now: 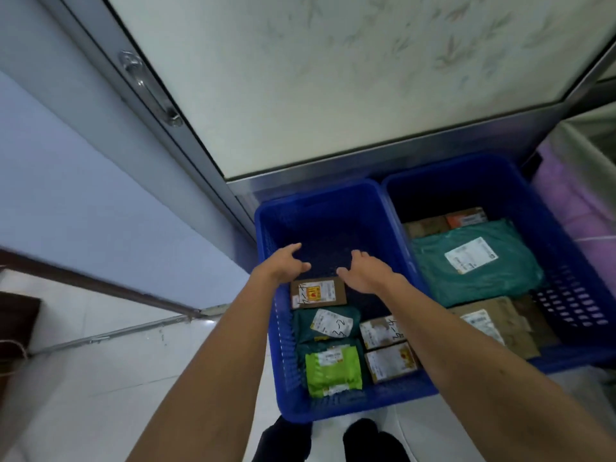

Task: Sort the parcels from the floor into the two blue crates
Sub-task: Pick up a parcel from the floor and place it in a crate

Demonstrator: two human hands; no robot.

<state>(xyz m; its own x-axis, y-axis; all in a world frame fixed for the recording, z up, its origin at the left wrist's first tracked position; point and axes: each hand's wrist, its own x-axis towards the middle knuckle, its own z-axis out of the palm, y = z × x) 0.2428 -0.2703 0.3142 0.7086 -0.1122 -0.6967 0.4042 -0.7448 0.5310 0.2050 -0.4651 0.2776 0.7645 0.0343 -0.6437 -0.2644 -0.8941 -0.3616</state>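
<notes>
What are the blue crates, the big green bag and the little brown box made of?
Left blue crate and right blue crate: likely hard plastic, smooth, with moulded slots. Big green bag: probably thin plastic film, wrinkled, slightly shiny. Little brown box: seemingly cardboard, matte, flat edges.

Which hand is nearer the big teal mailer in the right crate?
Right. The right hand is over the left crate, just left of the teal mailer; the left hand is farther left.

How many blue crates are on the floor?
2. The left crate holds small parcels; the right crate stands right beside it with larger ones. None seems hidden.
</notes>
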